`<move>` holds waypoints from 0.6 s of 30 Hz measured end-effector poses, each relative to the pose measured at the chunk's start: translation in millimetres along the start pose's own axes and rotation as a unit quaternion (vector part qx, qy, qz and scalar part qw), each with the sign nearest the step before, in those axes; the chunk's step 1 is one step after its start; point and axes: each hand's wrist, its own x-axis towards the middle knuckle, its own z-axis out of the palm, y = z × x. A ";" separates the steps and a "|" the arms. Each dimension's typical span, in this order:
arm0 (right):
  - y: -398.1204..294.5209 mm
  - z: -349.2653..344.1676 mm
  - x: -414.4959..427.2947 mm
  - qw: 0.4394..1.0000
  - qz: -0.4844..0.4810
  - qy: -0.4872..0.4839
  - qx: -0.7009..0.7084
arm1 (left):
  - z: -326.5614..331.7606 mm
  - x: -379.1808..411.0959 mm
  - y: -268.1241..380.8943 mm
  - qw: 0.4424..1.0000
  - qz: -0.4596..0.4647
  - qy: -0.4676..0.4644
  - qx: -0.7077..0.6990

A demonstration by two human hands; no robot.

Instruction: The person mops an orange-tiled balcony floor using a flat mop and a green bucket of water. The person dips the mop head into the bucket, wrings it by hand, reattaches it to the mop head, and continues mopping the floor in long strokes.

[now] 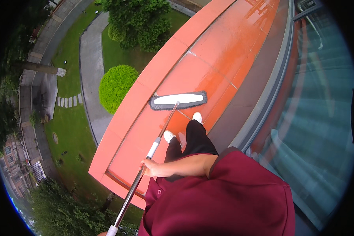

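My right hand (pixel 149 168) grips the metal pole of a flat mop (pixel 166 121), just below a white and grey collar (pixel 154 147). At the bottom edge, only a sliver of my left hand (pixel 102 234) shows, against the white end grip (pixel 112 230); most of it is out of view. The mop head, a white plate (pixel 165 99) on a grey fringed pad (pixel 203 101), lies flat on the wet orange-red tiled floor (pixel 206 75). It is ahead of my white shoes (pixel 169 136), its left end beside the parapet.
A low red parapet (pixel 153 72) runs along the left, with a drop beyond it to a lawn (pixel 67 138), a paved path (pixel 92 59) and a round bush (pixel 118 87). On the right are a dark ledge (pixel 250 85) and glass windows (pixel 312 118). The far tiles look wet and shiny.
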 end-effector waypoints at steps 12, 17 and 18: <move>-404.9 -43.6 -55.3 0.972 -0.221 -0.076 0.036 | 204.9 170.3 262.5 0.981 0.141 -0.040 0.124; -641.0 -62.9 -133.9 0.937 -0.343 -0.031 0.050 | 369.7 239.9 455.0 0.942 0.271 -0.051 0.193; -680.1 -63.8 -150.2 0.933 -0.358 0.000 0.030 | 395.2 270.5 478.2 0.931 0.289 -0.075 0.211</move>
